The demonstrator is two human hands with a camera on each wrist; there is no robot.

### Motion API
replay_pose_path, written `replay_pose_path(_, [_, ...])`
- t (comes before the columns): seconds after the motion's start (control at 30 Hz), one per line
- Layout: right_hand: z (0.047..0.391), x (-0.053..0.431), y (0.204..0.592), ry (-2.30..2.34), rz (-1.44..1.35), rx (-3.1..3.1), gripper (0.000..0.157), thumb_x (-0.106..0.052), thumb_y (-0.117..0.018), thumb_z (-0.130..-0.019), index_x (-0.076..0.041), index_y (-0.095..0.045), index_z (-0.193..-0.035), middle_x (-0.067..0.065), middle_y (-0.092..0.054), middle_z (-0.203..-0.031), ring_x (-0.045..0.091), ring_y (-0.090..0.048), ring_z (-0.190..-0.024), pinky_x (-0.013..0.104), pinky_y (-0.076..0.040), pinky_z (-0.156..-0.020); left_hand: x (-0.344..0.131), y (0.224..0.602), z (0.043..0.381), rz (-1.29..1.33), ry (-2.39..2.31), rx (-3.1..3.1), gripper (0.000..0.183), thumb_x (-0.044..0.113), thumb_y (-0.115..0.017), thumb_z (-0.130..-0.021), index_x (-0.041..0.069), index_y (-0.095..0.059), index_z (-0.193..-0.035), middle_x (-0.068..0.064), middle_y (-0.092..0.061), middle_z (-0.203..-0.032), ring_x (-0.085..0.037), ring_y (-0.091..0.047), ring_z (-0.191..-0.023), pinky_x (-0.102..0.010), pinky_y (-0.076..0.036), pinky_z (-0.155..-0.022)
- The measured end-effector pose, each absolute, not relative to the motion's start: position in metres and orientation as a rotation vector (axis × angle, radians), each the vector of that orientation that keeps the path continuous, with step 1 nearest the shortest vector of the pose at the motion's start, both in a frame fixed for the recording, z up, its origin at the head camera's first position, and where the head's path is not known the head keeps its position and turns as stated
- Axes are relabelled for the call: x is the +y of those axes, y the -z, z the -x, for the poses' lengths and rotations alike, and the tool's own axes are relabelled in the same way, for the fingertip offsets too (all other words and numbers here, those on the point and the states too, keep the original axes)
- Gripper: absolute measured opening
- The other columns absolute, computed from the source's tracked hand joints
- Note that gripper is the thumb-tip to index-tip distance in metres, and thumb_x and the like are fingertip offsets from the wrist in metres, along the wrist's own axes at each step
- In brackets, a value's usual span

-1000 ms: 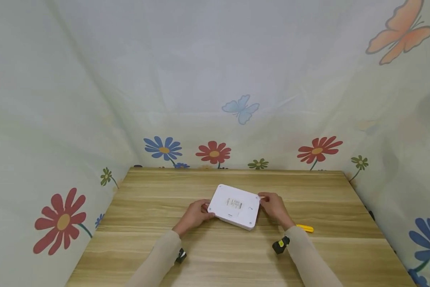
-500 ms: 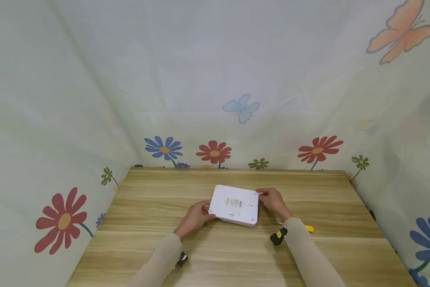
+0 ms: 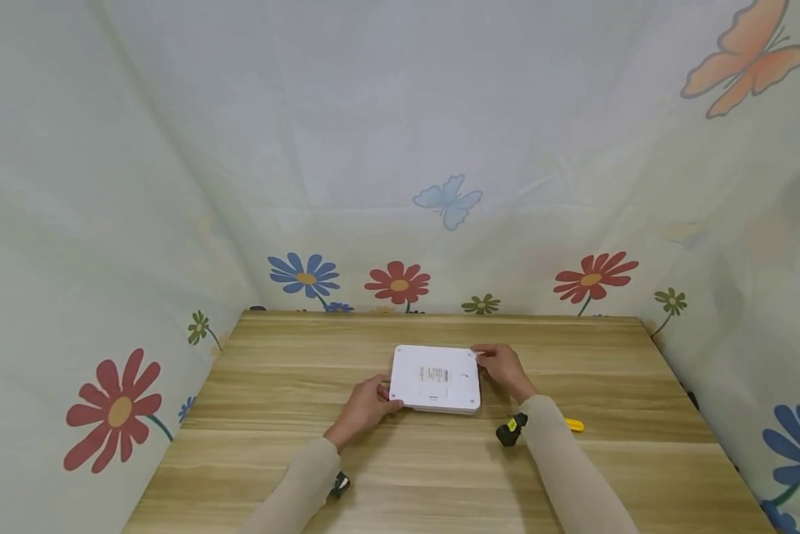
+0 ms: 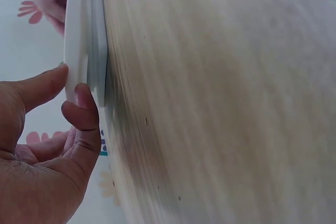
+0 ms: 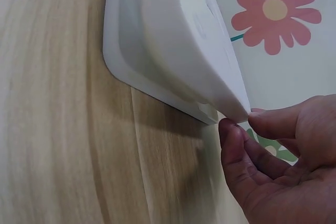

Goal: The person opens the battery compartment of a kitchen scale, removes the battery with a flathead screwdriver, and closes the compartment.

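Note:
A flat white square device (image 3: 434, 377), its labelled face up and small round marks at the corners, is on the table. From the side in the left wrist view it shows two layers, a white upper casing (image 4: 76, 30) over a lower plate (image 4: 98, 51). My left hand (image 3: 365, 404) pinches its near left corner between thumb and fingers. At its far right corner my right hand (image 3: 503, 368) pinches the upper casing's edge. In the right wrist view, a gap shows between that casing (image 5: 184, 40) and the lower plate (image 5: 113, 56) lying against the wood.
A yellow handle (image 3: 574, 425), like a screwdriver's, lies right of the device, partly behind my right sleeve (image 3: 566, 460). The wooden table (image 3: 293, 348) ends at a flower-printed curtain (image 3: 346, 148) at the back and sides.
The device has turned anticlockwise, its right side swinging away from me, so its edges now lie nearly square to the table. My right hand has moved slightly forward and left; both hands keep holding on.

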State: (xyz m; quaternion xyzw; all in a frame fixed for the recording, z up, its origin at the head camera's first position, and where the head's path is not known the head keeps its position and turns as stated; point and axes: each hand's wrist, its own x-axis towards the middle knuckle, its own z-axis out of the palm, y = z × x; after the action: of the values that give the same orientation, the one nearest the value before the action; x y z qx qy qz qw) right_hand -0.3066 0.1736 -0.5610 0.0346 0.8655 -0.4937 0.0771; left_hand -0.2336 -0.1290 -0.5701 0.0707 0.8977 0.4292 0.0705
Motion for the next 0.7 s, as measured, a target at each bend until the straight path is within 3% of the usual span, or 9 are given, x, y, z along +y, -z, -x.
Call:
replay_pose_path(0.4, [0.313,0.17,0.562,1.498,-0.148,2.59,0.032,-0.005,-0.056,-0.101,-0.003,-0.069,-0.13,0.02,-0.071,-0.117,0.015,-0.063,-0.082,0.021,-0.054,-0.067,-0.129,0.571,0.235,-0.225,-1.299,2.708,0.054,0.02,-0.079,-0.09,-0.003,-0.059,-0.134,-0.009,-0.067,-0.091,-0.013,-0.061,-0.077,-0.025,-0.052,-0.065])
replay_pose_path(0.57, [0.31,0.169,0.561,1.464,-0.131,2.626,0.033,-0.006,-0.057,-0.1,-0.004,-0.068,-0.131,0.022,-0.071,-0.121,0.019,-0.066,-0.088,0.024,-0.057,-0.071,-0.13,0.573,0.238,-0.23,-1.392,2.661,0.05,0.019,-0.07,-0.097,-0.005,-0.056,-0.138,-0.017,-0.071,-0.111,-0.025,-0.071,-0.099,-0.032,-0.061,-0.077])
replay_pose_path(0.7, [0.304,0.169,0.556,1.408,-0.109,2.671,0.034,-0.01,-0.058,-0.101,-0.004,-0.066,-0.133,0.022,-0.069,-0.126,0.026,-0.067,-0.1,0.03,-0.061,-0.079,-0.13,0.573,0.244,-0.163,-1.51,2.586,0.054,0.016,-0.065,-0.099,-0.006,-0.049,-0.145,-0.024,-0.066,-0.128,-0.038,-0.068,-0.118,-0.039,-0.064,-0.087])
